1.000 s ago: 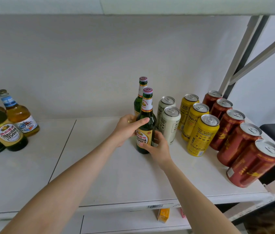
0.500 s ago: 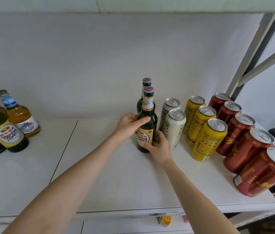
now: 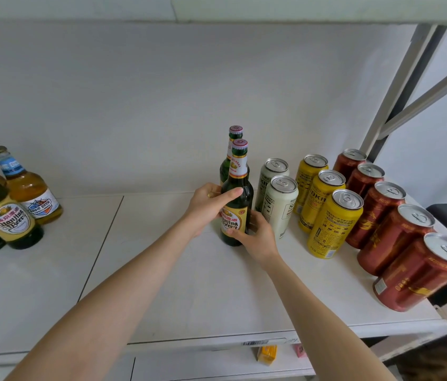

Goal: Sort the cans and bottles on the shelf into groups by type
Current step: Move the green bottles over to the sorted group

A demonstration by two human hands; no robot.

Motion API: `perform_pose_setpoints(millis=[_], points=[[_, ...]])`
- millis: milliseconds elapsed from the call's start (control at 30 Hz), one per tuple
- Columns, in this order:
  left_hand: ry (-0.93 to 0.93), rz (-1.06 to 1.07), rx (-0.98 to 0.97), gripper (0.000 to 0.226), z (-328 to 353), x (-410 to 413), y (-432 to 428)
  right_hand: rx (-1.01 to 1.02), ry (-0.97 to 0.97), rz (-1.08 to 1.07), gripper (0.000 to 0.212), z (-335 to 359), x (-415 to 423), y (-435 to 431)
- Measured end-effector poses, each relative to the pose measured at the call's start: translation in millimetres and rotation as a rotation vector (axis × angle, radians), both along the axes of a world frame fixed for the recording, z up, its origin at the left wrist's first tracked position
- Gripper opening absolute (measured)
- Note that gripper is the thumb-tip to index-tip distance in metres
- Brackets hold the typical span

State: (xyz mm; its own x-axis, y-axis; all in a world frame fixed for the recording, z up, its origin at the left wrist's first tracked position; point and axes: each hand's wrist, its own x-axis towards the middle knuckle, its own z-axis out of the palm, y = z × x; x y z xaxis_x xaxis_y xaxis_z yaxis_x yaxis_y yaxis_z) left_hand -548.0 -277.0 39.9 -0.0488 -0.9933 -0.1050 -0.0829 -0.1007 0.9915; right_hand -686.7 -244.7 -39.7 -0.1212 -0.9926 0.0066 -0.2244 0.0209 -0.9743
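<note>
Near the middle of the shelf [image 3: 189, 284], toward its back edge, a green Nanjing Beer bottle [image 3: 234, 221] stands upright with its long axis vertical and its base on the board. Both hands grasp it. The left hand [image 3: 205, 207] curls round the shoulder from the left, thumb laid across the glass above the label. The right hand [image 3: 258, 238] wraps the lower body from the right, fingers near the base. The bottle therefore lies directly between the two palms. Straight behind it stands a second green bottle [image 3: 233, 149] of the same brand; whether the two touch cannot be told. Just to the right sit two white cans [image 3: 282, 207], then yellow cans [image 3: 332, 224], then red cans [image 3: 392, 237] running to the shelf's right edge. At the left edge, well apart, stand another Nanjing bottle [image 3: 8, 215] and an amber bottle with a blue label [image 3: 31, 193]. The held bottle looks to be getting squared into its row, where the narrow gap to the white cans matters most. The left hand is the nearer one for the left-edge bottles.
</note>
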Motion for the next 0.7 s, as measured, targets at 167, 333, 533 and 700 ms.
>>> perform_pose_setpoints(millis=[167,333,533,700], points=[[0.015,-0.048,-0.015,0.031,-1.5,6.1,5.9,0.015,0.07,-0.053,0.065,3.9,-0.6,6.3],[-0.161,0.008,-0.09,0.047,-21.0,32.0,12.5,0.005,0.236,-0.132,0.069,3.5,-6.2,20.0],[-0.838,-0.001,-0.463,0.045,-54.5,71.0,35.6,-0.061,0.599,-0.161,0.062,6.3,-5.3,53.8],[-1.284,-0.08,-0.579,0.059,-67.3,85.5,62.0,-0.063,0.973,-0.038,0.075,5.5,2.3,86.2]])
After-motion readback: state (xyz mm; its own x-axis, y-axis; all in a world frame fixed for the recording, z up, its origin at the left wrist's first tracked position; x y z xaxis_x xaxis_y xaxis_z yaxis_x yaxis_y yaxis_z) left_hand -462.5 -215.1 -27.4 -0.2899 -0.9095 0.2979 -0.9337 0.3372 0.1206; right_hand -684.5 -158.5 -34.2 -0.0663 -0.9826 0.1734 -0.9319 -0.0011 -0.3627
